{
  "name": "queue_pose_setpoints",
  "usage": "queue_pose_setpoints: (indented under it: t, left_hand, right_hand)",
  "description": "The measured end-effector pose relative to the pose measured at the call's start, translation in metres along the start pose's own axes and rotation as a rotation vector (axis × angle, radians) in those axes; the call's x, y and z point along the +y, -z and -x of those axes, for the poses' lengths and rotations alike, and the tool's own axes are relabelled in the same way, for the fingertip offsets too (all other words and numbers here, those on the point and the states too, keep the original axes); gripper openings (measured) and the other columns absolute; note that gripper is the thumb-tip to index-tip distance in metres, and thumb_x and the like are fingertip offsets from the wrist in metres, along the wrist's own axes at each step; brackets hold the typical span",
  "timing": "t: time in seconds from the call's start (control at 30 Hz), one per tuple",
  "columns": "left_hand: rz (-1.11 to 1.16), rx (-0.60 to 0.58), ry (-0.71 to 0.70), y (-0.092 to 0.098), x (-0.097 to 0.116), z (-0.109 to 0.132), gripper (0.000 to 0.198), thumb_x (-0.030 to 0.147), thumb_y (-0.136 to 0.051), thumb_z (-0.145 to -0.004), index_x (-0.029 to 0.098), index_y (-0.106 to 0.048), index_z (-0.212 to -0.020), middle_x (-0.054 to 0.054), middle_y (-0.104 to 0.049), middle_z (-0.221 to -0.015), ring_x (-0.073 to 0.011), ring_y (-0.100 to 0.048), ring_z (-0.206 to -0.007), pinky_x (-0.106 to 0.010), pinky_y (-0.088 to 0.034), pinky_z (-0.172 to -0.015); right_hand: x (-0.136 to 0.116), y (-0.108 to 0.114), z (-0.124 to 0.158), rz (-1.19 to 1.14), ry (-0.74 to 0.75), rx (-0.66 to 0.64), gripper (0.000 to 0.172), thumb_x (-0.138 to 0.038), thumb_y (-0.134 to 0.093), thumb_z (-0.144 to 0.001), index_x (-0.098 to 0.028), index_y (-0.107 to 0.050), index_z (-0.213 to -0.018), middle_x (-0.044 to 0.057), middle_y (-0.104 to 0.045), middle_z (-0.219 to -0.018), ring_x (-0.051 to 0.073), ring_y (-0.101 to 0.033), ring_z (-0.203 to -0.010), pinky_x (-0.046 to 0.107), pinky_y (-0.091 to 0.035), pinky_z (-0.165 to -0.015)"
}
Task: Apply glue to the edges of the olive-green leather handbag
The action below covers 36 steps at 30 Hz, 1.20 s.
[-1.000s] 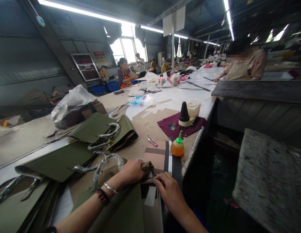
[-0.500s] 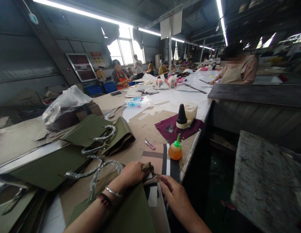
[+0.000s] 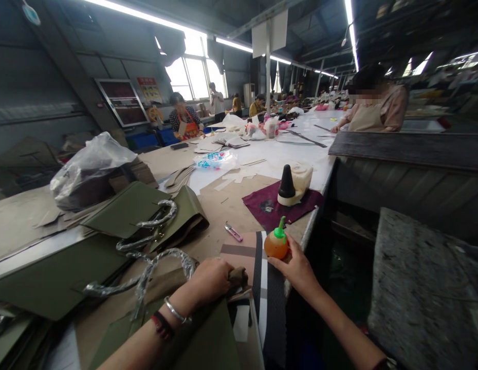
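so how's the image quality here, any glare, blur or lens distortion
Head view: the ceiling strip lights and the far windows are blown out to white; straight table edges bow from wide-angle distortion; the right hand at the orange glue bottle is sharp, and the foreground bag panels sit in dim light.

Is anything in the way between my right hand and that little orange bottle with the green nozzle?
Nothing visible: the right hand already touches the small orange bottle with the green nozzle at its base.

Bottle stood on table near its right edge, cutter left of it, cone behind, bags far left.
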<state>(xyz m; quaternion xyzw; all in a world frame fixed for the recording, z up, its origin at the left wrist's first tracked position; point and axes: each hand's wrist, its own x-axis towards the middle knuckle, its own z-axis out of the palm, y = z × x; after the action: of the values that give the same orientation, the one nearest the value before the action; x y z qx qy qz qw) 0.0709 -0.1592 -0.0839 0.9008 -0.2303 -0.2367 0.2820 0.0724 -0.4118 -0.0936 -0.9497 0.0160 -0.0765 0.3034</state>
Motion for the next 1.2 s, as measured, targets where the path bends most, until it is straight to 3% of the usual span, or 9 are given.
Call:
queue_pose_setpoints:
  t: [0.13,0.3,0.4,0.47,0.6,0.67,0.87,1.03,1.2]
  left_hand:
    - [-0.064,-0.001,-0.071,0.001,0.010,-0.011,0.022,0.028,-0.045,-0.076,0.019,-0.064,-0.071,-0.007,-0.067,-0.077,-0.0203,-0.061,-0.075,-0.027,-0.037,-0.064]
    - [-0.080,0.000,-0.090,-0.002,0.012,-0.012,0.024,0.032,-0.045,-0.080,0.019,-0.065,-0.075,-0.006,-0.067,-0.076,-0.0193,-0.061,-0.075,-0.027,-0.039,-0.070]
    - [-0.081,0.014,-0.084,-0.003,0.010,-0.010,0.026,0.034,-0.045,-0.082,0.019,-0.064,-0.074,-0.006,-0.067,-0.077,-0.0186,-0.061,-0.075,-0.026,-0.039,-0.068]
    - [-0.078,0.017,-0.081,-0.002,0.009,-0.009,0.026,0.036,-0.045,-0.081,0.019,-0.065,-0.077,-0.006,-0.067,-0.079,-0.0189,-0.061,-0.076,-0.025,-0.038,-0.065]
    - [-0.056,0.017,-0.063,-0.002,0.008,-0.008,0.025,0.039,-0.050,-0.079,0.020,-0.065,-0.079,-0.006,-0.067,-0.083,-0.0202,-0.061,-0.076,-0.024,-0.038,-0.061]
    - [-0.046,0.020,-0.055,-0.002,0.009,-0.008,0.026,0.040,-0.050,-0.079,0.020,-0.065,-0.076,-0.006,-0.067,-0.081,-0.0200,-0.061,-0.075,-0.024,-0.037,-0.059]
    - [-0.035,0.025,-0.045,-0.004,0.009,-0.006,0.026,0.037,-0.047,-0.080,0.018,-0.065,-0.075,-0.006,-0.066,-0.076,-0.0181,-0.060,-0.070,-0.025,-0.037,-0.058]
    - [0.003,0.011,-0.054,-0.004,0.004,-0.007,0.023,0.034,-0.049,-0.081,0.016,-0.064,-0.080,-0.005,-0.064,-0.074,-0.0149,-0.056,-0.066,-0.026,-0.039,-0.060]
    - [0.059,0.014,-0.097,-0.007,-0.005,-0.010,0.029,0.044,-0.048,-0.080,0.019,-0.064,-0.079,-0.002,-0.063,-0.070,-0.0127,-0.053,-0.061,-0.022,-0.033,-0.053]
  right_hand:
    - [-0.001,-0.004,-0.003,0.031,0.020,0.045,0.066,-0.044,-0.062,-0.067,-0.009,-0.044,-0.120,0.015,-0.048,-0.113,0.028,-0.045,-0.110,0.045,-0.035,-0.098]
    - [-0.005,-0.002,-0.003,0.011,0.080,0.118,0.057,-0.046,-0.063,-0.064,-0.012,-0.047,-0.106,0.012,-0.048,-0.101,0.027,-0.047,-0.100,0.045,-0.039,-0.092]
    - [-0.013,0.009,0.006,-0.010,0.132,0.140,0.053,-0.045,-0.063,-0.065,-0.015,-0.045,-0.104,0.011,-0.047,-0.103,0.025,-0.048,-0.101,0.043,-0.038,-0.094]
    - [-0.023,0.023,0.017,-0.088,0.110,0.082,0.053,-0.042,-0.065,-0.067,-0.017,-0.041,-0.107,0.010,-0.048,-0.106,0.024,-0.050,-0.100,0.041,-0.040,-0.093]
    - [-0.048,0.060,0.047,-0.463,-0.141,-0.189,0.054,-0.038,-0.068,-0.067,-0.022,-0.038,-0.109,0.005,-0.053,-0.104,0.021,-0.054,-0.096,0.035,-0.045,-0.087]
    - [-0.058,0.075,0.062,-0.623,-0.285,-0.259,0.054,-0.038,-0.068,-0.067,-0.022,-0.040,-0.109,0.005,-0.054,-0.105,0.022,-0.054,-0.096,0.036,-0.046,-0.086]
    - [-0.049,0.097,0.098,-0.951,-0.532,-0.190,0.053,-0.042,-0.069,-0.066,-0.027,-0.043,-0.111,0.004,-0.052,-0.114,0.024,-0.052,-0.102,0.046,-0.046,-0.087]
    - [-0.030,0.108,0.106,-0.638,-0.495,-0.359,0.058,-0.049,-0.065,-0.068,-0.027,-0.039,-0.115,0.006,-0.053,-0.112,0.025,-0.053,-0.099,0.041,-0.047,-0.082]
    - [-0.038,0.116,0.094,-0.239,-0.373,-0.468,0.058,-0.056,-0.062,-0.065,-0.024,-0.043,-0.109,0.005,-0.057,-0.099,0.023,-0.057,-0.084,0.032,-0.048,-0.071]
